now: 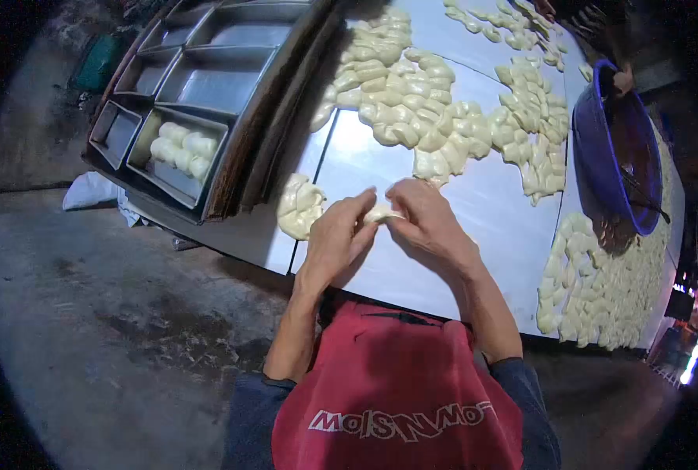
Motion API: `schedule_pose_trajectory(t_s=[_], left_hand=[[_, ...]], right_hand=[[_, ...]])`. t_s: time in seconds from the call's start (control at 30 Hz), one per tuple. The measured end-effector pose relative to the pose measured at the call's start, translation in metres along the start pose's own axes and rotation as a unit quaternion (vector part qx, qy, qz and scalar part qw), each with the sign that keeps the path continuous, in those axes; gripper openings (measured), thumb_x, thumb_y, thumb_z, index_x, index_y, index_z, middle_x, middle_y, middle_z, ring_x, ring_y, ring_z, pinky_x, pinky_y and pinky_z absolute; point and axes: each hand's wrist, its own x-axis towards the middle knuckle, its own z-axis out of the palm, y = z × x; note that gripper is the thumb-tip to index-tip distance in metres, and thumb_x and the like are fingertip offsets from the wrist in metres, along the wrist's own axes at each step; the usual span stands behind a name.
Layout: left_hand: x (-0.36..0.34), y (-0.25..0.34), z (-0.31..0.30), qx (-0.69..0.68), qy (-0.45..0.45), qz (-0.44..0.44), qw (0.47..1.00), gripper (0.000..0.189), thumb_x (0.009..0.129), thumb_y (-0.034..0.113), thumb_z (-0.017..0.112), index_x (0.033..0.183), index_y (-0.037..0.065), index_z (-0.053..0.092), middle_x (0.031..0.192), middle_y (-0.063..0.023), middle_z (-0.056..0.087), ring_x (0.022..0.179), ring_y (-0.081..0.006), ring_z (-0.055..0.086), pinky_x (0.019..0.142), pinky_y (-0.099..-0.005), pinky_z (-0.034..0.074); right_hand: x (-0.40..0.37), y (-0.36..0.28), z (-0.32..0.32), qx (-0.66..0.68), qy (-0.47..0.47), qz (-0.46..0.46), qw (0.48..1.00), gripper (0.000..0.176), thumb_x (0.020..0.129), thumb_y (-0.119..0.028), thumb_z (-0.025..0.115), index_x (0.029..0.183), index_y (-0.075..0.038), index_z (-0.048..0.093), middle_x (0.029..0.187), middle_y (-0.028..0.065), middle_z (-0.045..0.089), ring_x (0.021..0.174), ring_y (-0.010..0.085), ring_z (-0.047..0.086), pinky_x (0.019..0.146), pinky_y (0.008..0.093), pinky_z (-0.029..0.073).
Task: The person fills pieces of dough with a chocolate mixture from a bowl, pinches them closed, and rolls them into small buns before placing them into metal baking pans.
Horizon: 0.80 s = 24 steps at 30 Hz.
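Observation:
Between my two hands, near the front edge of the white table, is a small piece of pale dough. My left hand has its fingers closed on the dough's left side. My right hand pinches its right side. A small cluster of dough pieces lies just left of my left hand. Beyond my hands spreads a large mass of dough pieces. At the upper left, one compartment of the metal pans holds several rolled dough pieces.
A purple basin stands on the right of the white table. More dough pieces lie at the right front and right of centre. Part of another person's hand shows at the top right. A white bag is below the pans.

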Motion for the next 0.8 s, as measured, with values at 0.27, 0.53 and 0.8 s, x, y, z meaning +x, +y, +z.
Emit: schedule_pose_trajectory(t_s=[0.27,0.53,0.8], left_hand=[[0.011,0.011,0.001,-0.142,0.009,-0.018,0.99,0.023,0.082,0.014,0.078,0.101,0.002,0.073,0.103,-0.0094,0.065,0.085,-0.019,0.062,0.071,-0.0291,0.049],[0.013,0.02,0.009,-0.024,0.017,0.042,0.999,0.074,0.076,0.018,0.082,0.142,0.008,0.05,0.149,-0.0223,0.045,0.139,-0.0428,0.04,0.112,-0.049,0.037],[0.011,0.022,-0.002,0.04,-0.053,-0.024,0.998,0.048,0.082,0.019,0.076,0.13,0.015,0.069,0.091,-0.0124,0.073,0.081,-0.0314,0.065,0.083,-0.0449,0.048]], right_hand=[[-0.011,-0.008,-0.023,0.47,-0.055,0.215,0.854,0.026,0.086,-0.011,0.073,0.11,-0.004,0.063,0.088,0.0013,0.064,0.078,0.0081,0.059,0.065,0.0242,0.046],[-0.017,-0.02,-0.012,0.409,0.016,0.21,0.888,0.023,0.091,-0.017,0.072,0.106,-0.001,0.064,0.089,0.0014,0.064,0.076,0.0075,0.056,0.064,0.0233,0.047],[-0.016,-0.03,-0.006,0.356,0.006,0.204,0.912,0.022,0.091,-0.019,0.069,0.1,0.001,0.069,0.086,0.0016,0.067,0.079,0.0089,0.057,0.071,0.0272,0.049]])
